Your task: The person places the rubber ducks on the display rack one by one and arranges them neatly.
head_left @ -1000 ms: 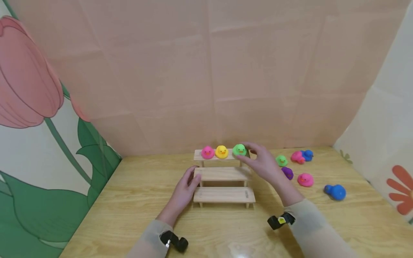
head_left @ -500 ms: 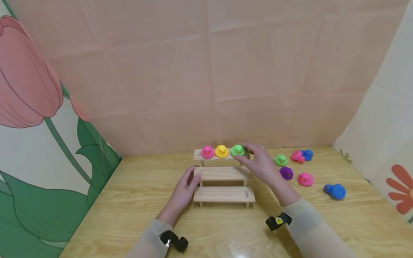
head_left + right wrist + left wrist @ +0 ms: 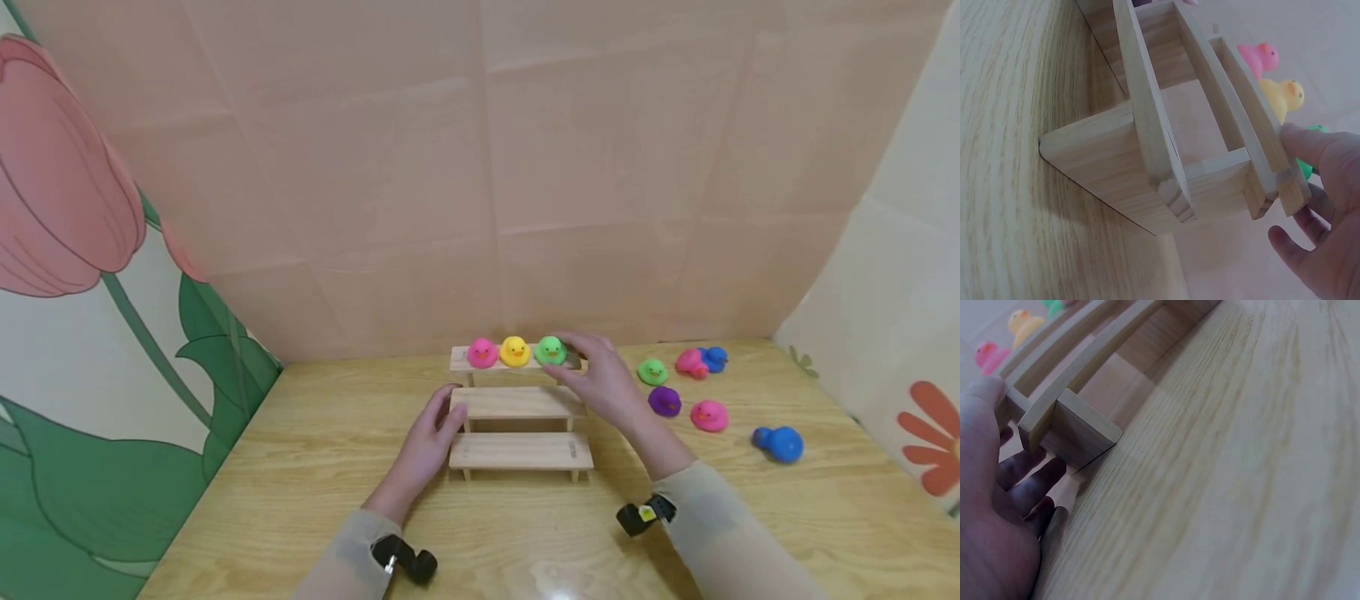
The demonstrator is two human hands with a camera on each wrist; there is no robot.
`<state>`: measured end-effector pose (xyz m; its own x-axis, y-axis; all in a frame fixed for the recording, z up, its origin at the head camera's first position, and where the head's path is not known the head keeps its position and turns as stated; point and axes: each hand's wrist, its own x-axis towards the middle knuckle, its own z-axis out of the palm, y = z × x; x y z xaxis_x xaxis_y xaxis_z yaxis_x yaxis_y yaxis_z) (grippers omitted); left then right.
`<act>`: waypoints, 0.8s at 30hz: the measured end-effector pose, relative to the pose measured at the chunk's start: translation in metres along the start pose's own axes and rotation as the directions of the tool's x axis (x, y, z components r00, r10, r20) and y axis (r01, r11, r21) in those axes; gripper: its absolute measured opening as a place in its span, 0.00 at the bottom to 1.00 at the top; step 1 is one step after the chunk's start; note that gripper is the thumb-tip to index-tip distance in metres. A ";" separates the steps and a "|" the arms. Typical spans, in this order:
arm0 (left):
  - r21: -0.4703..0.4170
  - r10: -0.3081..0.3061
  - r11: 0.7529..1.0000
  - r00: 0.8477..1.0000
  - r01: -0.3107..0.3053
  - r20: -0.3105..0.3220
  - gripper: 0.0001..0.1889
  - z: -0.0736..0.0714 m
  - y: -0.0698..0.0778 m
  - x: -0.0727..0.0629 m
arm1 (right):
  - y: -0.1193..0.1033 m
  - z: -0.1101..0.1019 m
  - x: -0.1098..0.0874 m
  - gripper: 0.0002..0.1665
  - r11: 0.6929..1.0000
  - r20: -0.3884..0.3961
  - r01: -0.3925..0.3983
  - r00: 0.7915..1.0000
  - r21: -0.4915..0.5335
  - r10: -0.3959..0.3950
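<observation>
A three-tier wooden stand (image 3: 517, 451) stands on the table. On its top shelf sit a pink rubber duck (image 3: 482, 353), a yellow rubber duck (image 3: 515, 352) and a green rubber duck (image 3: 551, 350), in a row from left to right. My right hand (image 3: 603, 382) pinches the green duck from its right side, thumb in front and a finger behind. In the right wrist view the right hand (image 3: 1335, 206) partly hides that duck. My left hand (image 3: 426, 440) holds the stand's left end at the middle shelf. The left wrist view shows the thumb above and the fingers (image 3: 1032, 484) beside the wood.
Right of the stand lie another green duck (image 3: 652, 372), a purple duck (image 3: 665, 402), a pink duck (image 3: 709, 416) and a tipped blue duck (image 3: 780, 444). Farther back, a tipped pink duck (image 3: 691, 363) touches a blue one (image 3: 716, 359). A pinkish cloth backdrop (image 3: 480, 183) hangs behind the table.
My right hand has slid the green duck slightly left along the top shelf, closer to the yellow one. The left hand has kept its place on the stand.
</observation>
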<state>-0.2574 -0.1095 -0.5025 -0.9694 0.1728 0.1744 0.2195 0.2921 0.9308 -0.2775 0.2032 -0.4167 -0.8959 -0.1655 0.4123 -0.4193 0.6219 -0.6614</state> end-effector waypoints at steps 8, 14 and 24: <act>-0.003 0.020 1.000 1.000 -0.020 -0.001 0.35 -0.001 0.001 0.000 | 0.001 0.003 0.001 0.30 1.000 0.004 -0.012 1.000 0.008 0.012; 0.005 0.030 1.000 1.000 -0.030 -0.009 0.34 -0.001 0.001 0.000 | 0.001 0.004 0.002 0.29 1.000 0.001 -0.003 1.000 0.022 0.003; 0.011 0.014 1.000 1.000 -0.014 -0.006 0.34 -0.001 0.004 0.000 | 0.001 0.002 0.002 0.32 0.999 -0.002 0.001 1.000 0.032 -0.001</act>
<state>-0.2564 -0.1096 -0.4988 -0.9669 0.1712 0.1894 0.2342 0.2998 0.9248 -0.2800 0.2018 -0.4181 -0.8951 -0.1646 0.4143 -0.4248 0.5965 -0.6810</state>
